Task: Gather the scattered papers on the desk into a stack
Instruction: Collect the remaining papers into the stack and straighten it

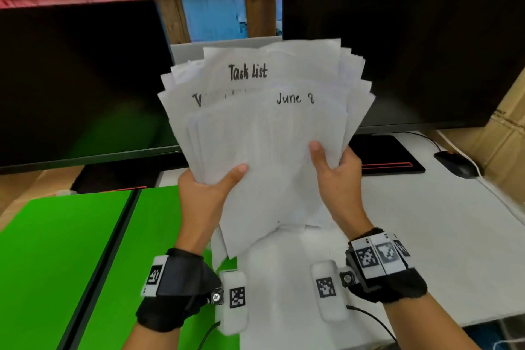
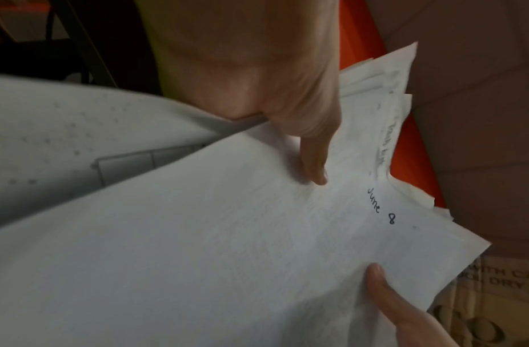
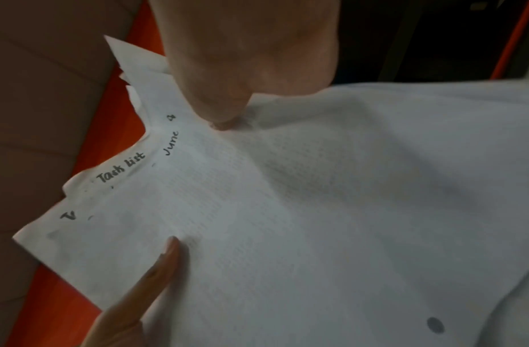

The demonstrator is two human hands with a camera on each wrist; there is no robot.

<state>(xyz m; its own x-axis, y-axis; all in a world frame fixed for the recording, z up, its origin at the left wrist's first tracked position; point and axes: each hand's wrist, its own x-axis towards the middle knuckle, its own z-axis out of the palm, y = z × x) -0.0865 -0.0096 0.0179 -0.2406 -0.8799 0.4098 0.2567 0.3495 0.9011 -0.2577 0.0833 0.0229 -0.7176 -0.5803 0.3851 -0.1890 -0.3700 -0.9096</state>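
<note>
An uneven, fanned bundle of white papers [image 1: 264,122] stands upright over the white desk [image 1: 426,221], between the two monitors. The sheets facing me read "Task list" and "June 8". My left hand [image 1: 216,182] grips the bundle's lower left edge, thumb on the front and fingers hidden behind. My right hand [image 1: 329,165] grips the lower right side the same way. In the left wrist view the left thumb [image 2: 313,164] presses on the papers [image 2: 227,234]. The right wrist view has the right thumb [image 3: 224,112] on the papers [image 3: 287,211]. Whether the bottom edges touch the desk is unclear.
A dark monitor [image 1: 79,79] stands at the back left and another monitor [image 1: 412,51] at the back right. Green boards [image 1: 71,250] cover the left of the desk. A black mouse pad [image 1: 386,156] and a mouse [image 1: 454,163] lie at the right, beside cardboard boxes [image 1: 505,128].
</note>
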